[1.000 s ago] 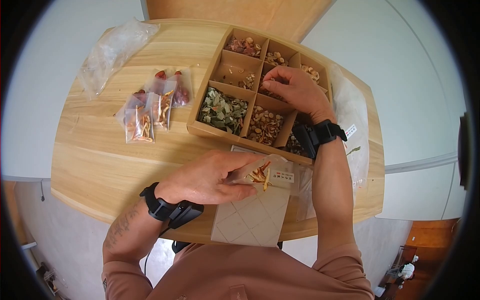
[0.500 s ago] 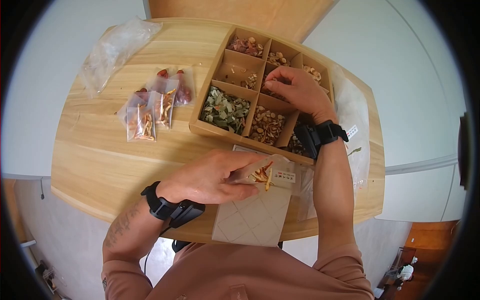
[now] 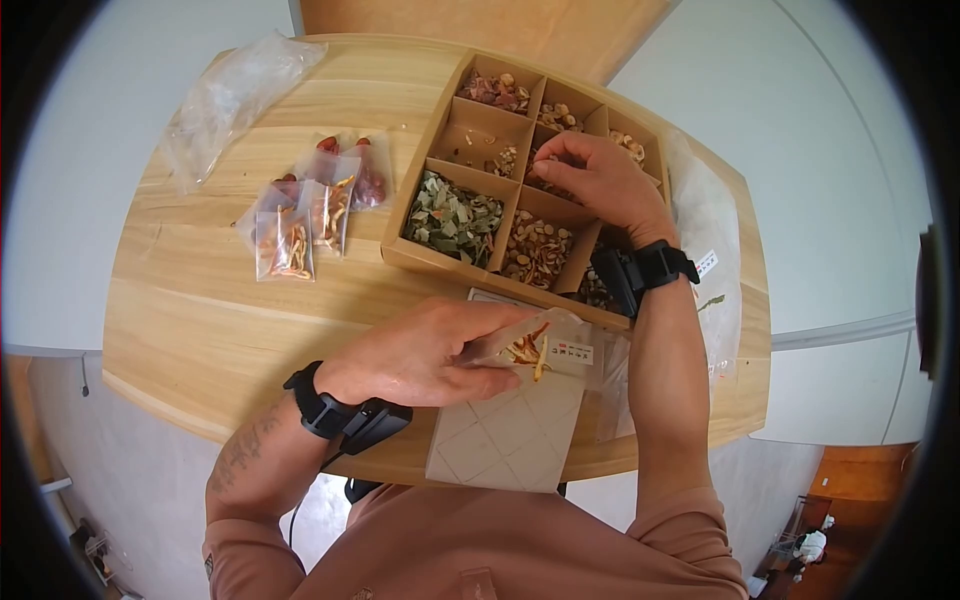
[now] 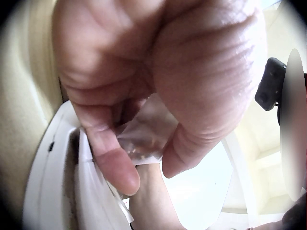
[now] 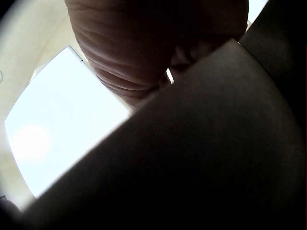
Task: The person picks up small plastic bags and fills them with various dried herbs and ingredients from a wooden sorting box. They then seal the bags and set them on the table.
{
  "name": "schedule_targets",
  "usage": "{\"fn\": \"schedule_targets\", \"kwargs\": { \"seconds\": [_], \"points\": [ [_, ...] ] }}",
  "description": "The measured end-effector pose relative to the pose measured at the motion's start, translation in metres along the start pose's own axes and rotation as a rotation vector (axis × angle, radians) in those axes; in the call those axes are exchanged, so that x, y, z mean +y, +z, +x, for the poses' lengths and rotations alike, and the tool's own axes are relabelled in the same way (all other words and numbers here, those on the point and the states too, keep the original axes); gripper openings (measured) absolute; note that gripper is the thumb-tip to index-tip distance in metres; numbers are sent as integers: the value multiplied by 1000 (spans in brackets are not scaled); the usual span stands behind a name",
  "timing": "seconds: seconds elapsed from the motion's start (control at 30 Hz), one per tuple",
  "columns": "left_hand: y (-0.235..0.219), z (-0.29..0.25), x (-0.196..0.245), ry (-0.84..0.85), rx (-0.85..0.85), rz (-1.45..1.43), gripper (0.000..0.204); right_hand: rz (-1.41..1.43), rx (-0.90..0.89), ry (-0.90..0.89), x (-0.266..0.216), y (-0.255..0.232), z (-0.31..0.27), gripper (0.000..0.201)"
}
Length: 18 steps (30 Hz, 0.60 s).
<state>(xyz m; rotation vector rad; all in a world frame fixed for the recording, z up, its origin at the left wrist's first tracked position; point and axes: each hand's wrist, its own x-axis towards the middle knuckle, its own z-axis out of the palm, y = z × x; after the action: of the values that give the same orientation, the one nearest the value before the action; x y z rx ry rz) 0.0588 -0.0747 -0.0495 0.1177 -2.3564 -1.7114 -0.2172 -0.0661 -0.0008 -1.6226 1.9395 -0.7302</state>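
My left hand grips a small clear plastic bag between thumb and fingers, over a pale tiled-pattern board. Dried yellowish and reddish slices show inside the bag, beside a printed white label. In the left wrist view, the bag sits between the thumb and fingers. My right hand reaches over a cardboard box, its thumb and forefinger close together at a middle compartment of reddish-brown dried pieces. Its fingertips are partly hidden; I cannot tell what is between them. In the right wrist view, a dark box wall covers much of the hand.
Box compartments hold green leaves, brown slices and other dried pieces. Several filled sachets lie left of the box. A crumpled plastic bag is at the back left, and another plastic bag lies right of the box.
The view shifts slightly, so the box and sachets appear a little further right. Both hands keep nearly the same pose, the left still holding the bag.
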Motion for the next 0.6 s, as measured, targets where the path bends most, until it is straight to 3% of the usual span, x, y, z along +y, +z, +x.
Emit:
{"fn": "schedule_targets", "kwargs": {
  "seconds": [0.6],
  "points": [
    [0,0,2,-22,7,16,60,-8,4,28,-4,-1,-2,23]
  ]
}}
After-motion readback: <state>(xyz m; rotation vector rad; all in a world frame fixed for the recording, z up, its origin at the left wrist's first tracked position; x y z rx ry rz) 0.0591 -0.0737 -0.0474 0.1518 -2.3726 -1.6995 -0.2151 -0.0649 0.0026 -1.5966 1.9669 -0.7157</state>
